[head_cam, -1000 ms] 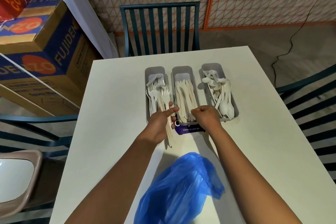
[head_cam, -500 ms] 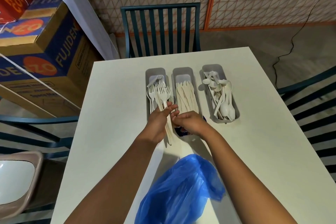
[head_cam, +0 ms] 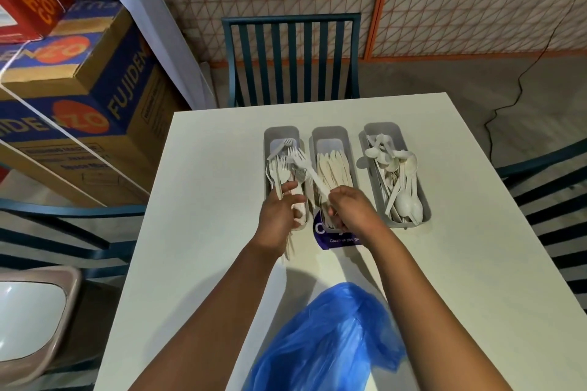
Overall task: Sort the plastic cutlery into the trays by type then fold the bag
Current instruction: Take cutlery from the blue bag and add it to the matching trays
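Observation:
Three grey trays stand side by side on the white table (head_cam: 197, 232): the left tray (head_cam: 281, 133) holds forks, the middle tray (head_cam: 330, 135) knives, the right tray (head_cam: 382, 130) spoons. My left hand (head_cam: 279, 219) grips a bundle of white forks (head_cam: 287, 246) at the near end of the left tray. My right hand (head_cam: 352, 209) pinches a single white fork (head_cam: 306, 167) by its handle, its tines slanting over the left tray. A crumpled blue plastic bag (head_cam: 330, 340) lies near the table's front edge.
A purple card (head_cam: 330, 236) with white print lies under the trays' near ends. A teal chair (head_cam: 290, 57) stands behind the table, more teal chairs at left and right. Stacked cardboard boxes (head_cam: 79, 89) fill the left; a pink-rimmed bin (head_cam: 35, 305) sits lower left.
My right hand has moved left from the knife tray to my left hand and drawn one fork out of the bundle, lifting it toward the left tray. My left hand stayed almost still.

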{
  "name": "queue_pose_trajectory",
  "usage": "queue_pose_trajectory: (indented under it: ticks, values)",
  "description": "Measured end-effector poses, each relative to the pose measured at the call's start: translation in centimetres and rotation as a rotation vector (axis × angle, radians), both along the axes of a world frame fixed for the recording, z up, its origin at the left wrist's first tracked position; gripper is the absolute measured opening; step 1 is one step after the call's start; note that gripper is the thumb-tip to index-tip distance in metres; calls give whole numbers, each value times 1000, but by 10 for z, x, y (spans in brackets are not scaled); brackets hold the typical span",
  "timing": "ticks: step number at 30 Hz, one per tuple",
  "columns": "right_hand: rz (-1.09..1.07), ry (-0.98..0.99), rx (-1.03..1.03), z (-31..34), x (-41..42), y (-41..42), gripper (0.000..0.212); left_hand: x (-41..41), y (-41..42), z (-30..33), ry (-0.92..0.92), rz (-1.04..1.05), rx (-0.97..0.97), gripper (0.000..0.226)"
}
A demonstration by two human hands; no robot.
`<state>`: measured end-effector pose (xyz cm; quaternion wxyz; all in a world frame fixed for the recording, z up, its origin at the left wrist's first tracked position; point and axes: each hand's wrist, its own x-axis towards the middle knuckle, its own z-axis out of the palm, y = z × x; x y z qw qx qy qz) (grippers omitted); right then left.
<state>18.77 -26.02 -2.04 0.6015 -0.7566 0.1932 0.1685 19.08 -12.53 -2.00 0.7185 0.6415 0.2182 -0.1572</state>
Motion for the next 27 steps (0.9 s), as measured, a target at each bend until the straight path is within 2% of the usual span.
queue_pose_trajectory:
  ticks: [2, 5, 11, 18, 23, 27]
  values:
    - [-69, -23, 18, 5, 10, -2, 27, 3, 6, -1, 14, 28, 48, 27]
    - [-97, -20, -17, 14, 36, 2, 25, 8, 15, -1, 66, 73, 10, 29]
    - [-24, 110, -243, 22, 95, 18, 30, 17, 32, -3, 142, 137, -83, 26]
    - [68, 202, -390, 21, 134, 35, 15, 23, 42, -2, 178, 139, -92, 11]
    - [97, 120, -336, 10, 142, 40, 44, 25, 47, -5, 174, 119, -205, 8]
    - [43, 94, -353, -3, 137, 28, 55, 26, 47, -12, 159, 136, -322, 15]
